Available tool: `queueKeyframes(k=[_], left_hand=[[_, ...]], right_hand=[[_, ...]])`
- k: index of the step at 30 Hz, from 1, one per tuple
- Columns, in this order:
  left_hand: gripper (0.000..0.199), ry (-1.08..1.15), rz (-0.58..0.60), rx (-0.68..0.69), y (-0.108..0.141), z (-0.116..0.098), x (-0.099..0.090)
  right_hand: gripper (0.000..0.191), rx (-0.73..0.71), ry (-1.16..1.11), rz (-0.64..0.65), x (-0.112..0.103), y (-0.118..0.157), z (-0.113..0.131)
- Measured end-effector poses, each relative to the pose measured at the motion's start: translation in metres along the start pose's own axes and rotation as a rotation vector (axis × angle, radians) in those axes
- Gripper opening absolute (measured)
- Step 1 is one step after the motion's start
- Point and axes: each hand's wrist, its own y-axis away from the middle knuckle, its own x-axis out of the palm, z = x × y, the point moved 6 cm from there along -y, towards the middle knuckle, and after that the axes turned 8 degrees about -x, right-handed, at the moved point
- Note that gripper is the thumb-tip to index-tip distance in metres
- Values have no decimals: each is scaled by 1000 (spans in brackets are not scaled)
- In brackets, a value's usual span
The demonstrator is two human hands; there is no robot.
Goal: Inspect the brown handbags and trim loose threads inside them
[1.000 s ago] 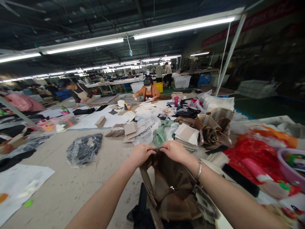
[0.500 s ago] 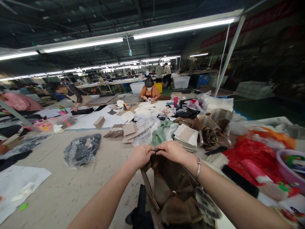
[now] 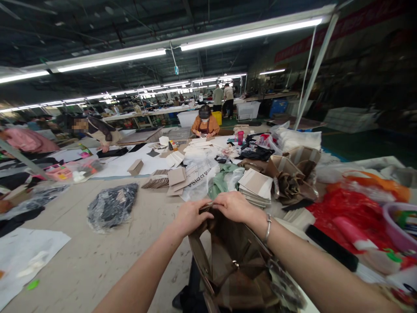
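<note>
A brown bag with metal fittings stands tilted before me, its mouth facing up so the inside shows. My left hand pinches the far upper edge of the bag between thumb and fingers. Right beside it, my right hand grips the same edge, fingers closed over it, with a bracelet on the wrist. The fingertips of both hands nearly meet. Black material lies under the bag's left side, and crumpled clear plastic is at its right.
A dark bundle in clear plastic lies to the left. Stacked beige panels and more brown bags are ahead. At right are a black phone, red plastic and a purple basin. A co-worker sits opposite.
My left thumb and fingers have shifted slightly along the bag's edge, parting a little more. The bag has moved slightly left; both hands still hold it.
</note>
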Motion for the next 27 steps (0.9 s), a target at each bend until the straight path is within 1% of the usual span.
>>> queueKeyframes(k=[2,5,7,10,11,15,19,22,24,27], left_hand=[[41,30,24,-30,0,-2,0],[40,86,92,-2,-1,-8,2],[37,121,84,14,-3,-9,2],[20,95,45,-24,-9,-3,4],[17,87,42,-40,-10,0,5],[18,148,49,-91,-15,9,11],[18,226,73,-131,-17,12,13],[18,231,87,-156,-20,14,12],[19,215,133,-156,-22,14,11],[24,132,244,-146,-22,12,10]], right_hand=[[26,3,-2,3,1,0,-1],[27,0,-7,-9,3,2,-5],[28,-9,-11,-22,5,3,-8],[29,-19,-20,-35,6,4,-12],[29,-18,-24,-38,6,4,-13],[29,-22,-36,-54,6,5,-15],[28,-29,-73,-55,9,5,-15],[27,-12,-100,-71,10,4,-17],[26,-3,-112,-82,9,4,-19],[25,1,-129,-84,5,6,-20]])
